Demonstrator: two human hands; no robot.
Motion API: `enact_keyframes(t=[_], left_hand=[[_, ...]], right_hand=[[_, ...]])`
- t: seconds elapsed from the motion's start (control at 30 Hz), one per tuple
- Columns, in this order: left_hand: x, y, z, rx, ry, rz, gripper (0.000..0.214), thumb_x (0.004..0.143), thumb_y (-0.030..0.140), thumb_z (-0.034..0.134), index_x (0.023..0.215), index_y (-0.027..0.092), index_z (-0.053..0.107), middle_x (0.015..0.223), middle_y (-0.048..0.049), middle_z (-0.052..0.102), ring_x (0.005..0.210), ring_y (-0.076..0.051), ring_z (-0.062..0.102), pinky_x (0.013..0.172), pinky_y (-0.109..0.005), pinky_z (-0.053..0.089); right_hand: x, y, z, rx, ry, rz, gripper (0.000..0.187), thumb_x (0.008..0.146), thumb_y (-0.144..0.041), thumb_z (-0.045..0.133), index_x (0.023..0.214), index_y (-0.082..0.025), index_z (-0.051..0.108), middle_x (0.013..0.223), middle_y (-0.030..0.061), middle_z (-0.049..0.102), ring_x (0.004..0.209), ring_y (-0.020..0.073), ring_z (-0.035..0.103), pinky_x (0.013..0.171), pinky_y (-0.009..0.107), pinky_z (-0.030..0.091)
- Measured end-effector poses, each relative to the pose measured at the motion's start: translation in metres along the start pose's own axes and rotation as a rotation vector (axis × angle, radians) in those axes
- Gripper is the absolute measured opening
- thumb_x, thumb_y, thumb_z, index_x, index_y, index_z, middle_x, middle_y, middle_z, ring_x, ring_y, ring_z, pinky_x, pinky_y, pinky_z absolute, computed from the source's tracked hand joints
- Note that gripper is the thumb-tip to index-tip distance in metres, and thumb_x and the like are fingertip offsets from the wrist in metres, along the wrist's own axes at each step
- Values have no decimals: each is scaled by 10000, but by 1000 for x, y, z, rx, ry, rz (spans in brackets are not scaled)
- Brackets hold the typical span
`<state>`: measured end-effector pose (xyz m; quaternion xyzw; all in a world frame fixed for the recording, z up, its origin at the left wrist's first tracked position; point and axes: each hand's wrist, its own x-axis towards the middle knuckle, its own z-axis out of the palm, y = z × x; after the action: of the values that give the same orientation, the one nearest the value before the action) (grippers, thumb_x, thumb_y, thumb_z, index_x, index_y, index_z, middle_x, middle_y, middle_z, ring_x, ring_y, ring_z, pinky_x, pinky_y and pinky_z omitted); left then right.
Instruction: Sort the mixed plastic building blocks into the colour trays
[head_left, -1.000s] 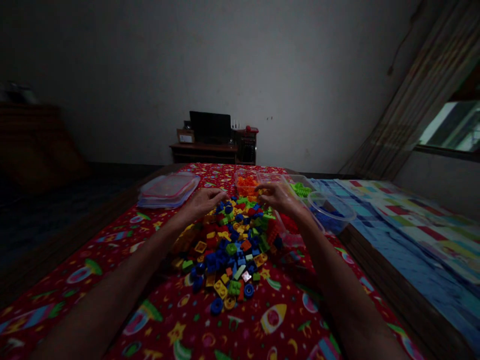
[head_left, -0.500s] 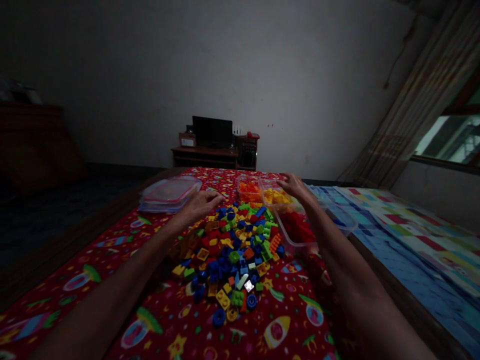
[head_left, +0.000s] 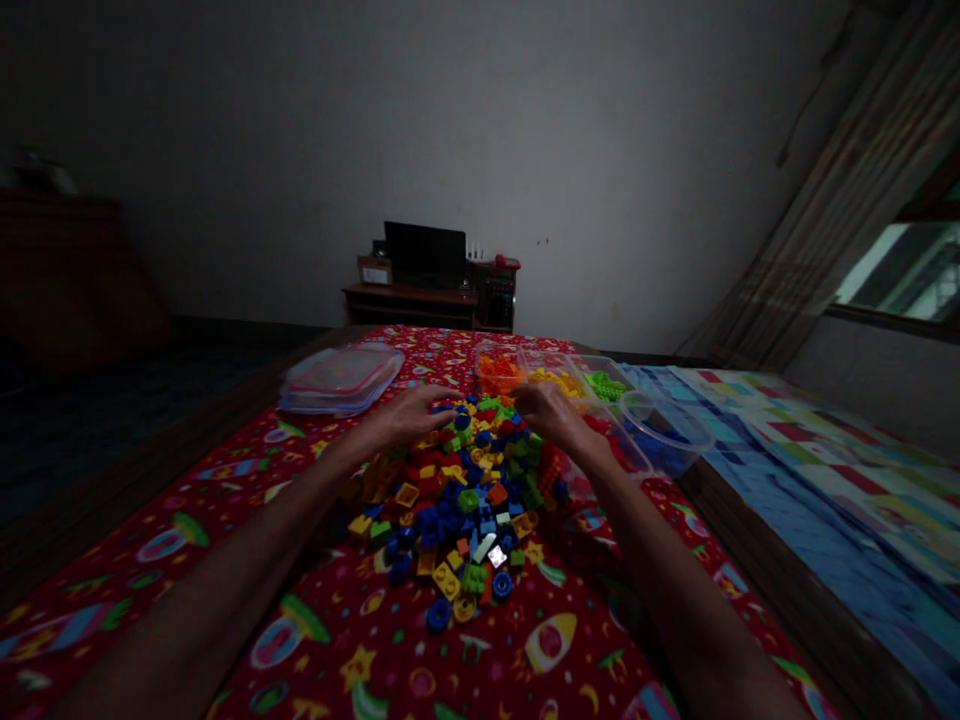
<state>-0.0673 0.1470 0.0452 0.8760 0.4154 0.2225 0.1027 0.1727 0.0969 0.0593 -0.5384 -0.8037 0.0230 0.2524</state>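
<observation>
A heap of mixed toy building bricks (head_left: 450,500) in blue, yellow, red, green and orange lies on a red patterned cloth (head_left: 420,670). At the heap's far left edge is my left hand (head_left: 412,414), its thumb and fingers apart, with nothing seen between them. My right hand (head_left: 551,412) hangs over the far right side of the heap, fingers pointing down and left. Its fingertips are dark and partly hidden, so any brick in them cannot be made out. Just beyond it, a clear tub holds yellow bricks (head_left: 556,382).
More clear tubs stand on the right, with orange bricks (head_left: 497,372), green bricks (head_left: 604,386), red bricks (head_left: 602,426) and blue bricks (head_left: 660,445). Stacked clear lids (head_left: 341,378) lie at the left. A desk with a monitor (head_left: 425,254) stands against the wall.
My right hand has come from above the yellow tub back left and nearer, over the heap. My left hand has shifted slightly right, its thumb and fingers now spread.
</observation>
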Motion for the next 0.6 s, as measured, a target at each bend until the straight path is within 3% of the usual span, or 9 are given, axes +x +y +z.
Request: enact_keyframes(t=[0.13, 0.27, 0.4, 0.6], left_hand=[[-1, -1, 19, 115, -129, 139, 523, 752, 377, 599, 1234, 177, 561, 1332, -104, 534, 1236, -256, 467, 1029, -361, 374], [-4, 3, 27, 181, -155, 191, 452, 771, 316, 601, 1197, 170, 562, 1296, -108, 548, 1209, -242, 477, 1021, -352, 375], [-5, 3, 23, 153, -172, 228, 374, 791, 308, 571, 1143, 182, 556, 1193, -76, 596, 1114, -210, 521, 968, -314, 404], [-1, -7, 25, 81, -172, 233, 304, 789, 333, 530, 1043, 174, 578, 1081, -76, 619, 1017, -212, 553, 910, -314, 422]], right_hand=[[-10, -6, 22, -135, -62, -69, 474, 794, -77, 503, 1260, -157, 540, 1157, 153, 613, 1087, 238, 544, 913, 377, 429], [-11, 1, 35, -213, -157, -57, 530, 771, -118, 585, 1294, -97, 501, 1197, 197, 579, 1172, 278, 491, 970, 397, 392], [-5, 2, 31, -160, -216, -36, 464, 770, -68, 530, 1232, -112, 560, 1117, 154, 636, 1072, 232, 566, 915, 331, 430], [-4, -7, 10, -51, -200, 1, 560, 701, 11, 491, 1199, -219, 603, 1139, 79, 649, 1100, 203, 557, 926, 312, 422]])
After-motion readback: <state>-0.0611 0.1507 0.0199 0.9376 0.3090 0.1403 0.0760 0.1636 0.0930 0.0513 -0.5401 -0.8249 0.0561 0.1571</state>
